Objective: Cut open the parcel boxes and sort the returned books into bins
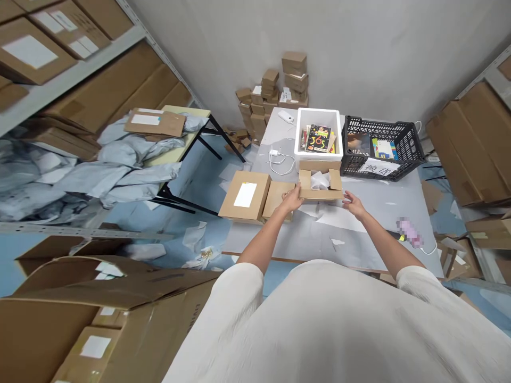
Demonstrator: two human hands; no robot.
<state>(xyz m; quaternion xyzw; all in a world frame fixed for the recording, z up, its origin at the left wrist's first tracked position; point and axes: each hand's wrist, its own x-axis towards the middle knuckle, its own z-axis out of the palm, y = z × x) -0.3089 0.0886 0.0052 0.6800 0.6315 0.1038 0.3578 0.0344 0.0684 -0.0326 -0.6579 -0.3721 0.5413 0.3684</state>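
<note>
A small open cardboard box (320, 194) is on the grey table in front of me, its flaps up and crumpled white paper (320, 181) inside. My left hand (293, 200) grips its near left corner. Beside the near right corner is my right hand (353, 205), its fingers apart; I cannot tell whether the tips touch the cardboard. Left of the open box lie a smaller closed carton (276, 198) and a larger carton (255, 186) with a white label. Directly behind it stands a white foam box (297, 139) holding books (318, 139).
A black plastic crate (413, 143) with books stands at the table's (383, 234) back right. A white charger and cable (275, 153) lie at the back left. Small cartons (295, 80) are stacked by the wall. Grey parcels (131, 151) fill the left side, above a big open carton (159, 314).
</note>
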